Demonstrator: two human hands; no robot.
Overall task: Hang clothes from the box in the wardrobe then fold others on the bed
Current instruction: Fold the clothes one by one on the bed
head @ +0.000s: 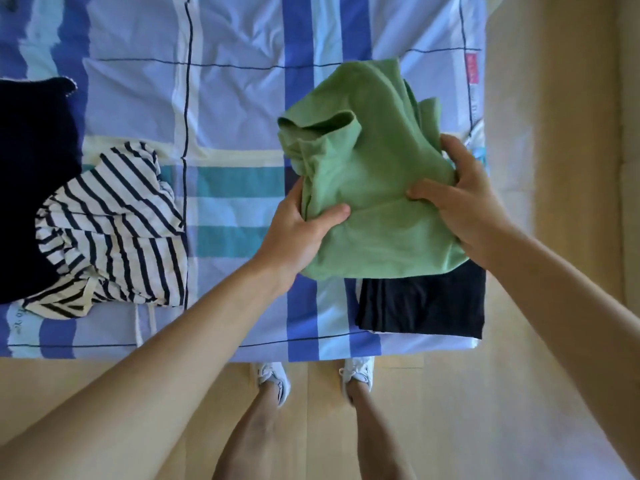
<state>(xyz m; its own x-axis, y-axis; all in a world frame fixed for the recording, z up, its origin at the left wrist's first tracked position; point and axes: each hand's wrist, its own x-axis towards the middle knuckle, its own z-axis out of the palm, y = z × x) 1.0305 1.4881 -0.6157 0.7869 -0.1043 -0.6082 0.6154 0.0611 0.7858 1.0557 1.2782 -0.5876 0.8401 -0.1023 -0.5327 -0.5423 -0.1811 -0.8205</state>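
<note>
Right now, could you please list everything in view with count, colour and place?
green top: one, green, held at bed's right side.
black garment: one, black, folded, bed's near right corner.
striped garment: one, white and dark, crumpled, bed's left.
navy garment: one, dark, far left.
bed cover: one, blue, white, teal checks.
floor: light wood, around bed.
shoes: two, white, on floor.
left grip: one, grips green top's left side.
right grip: one, grips its right side.

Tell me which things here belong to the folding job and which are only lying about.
In the job: green garment, gripped by left hand and right hand; striped garment, crumpled; black garment, folded; navy garment at the left edge; bed cover.
Not in the job: white shoes, worn; wooden floor; pink label on the cover.
</note>
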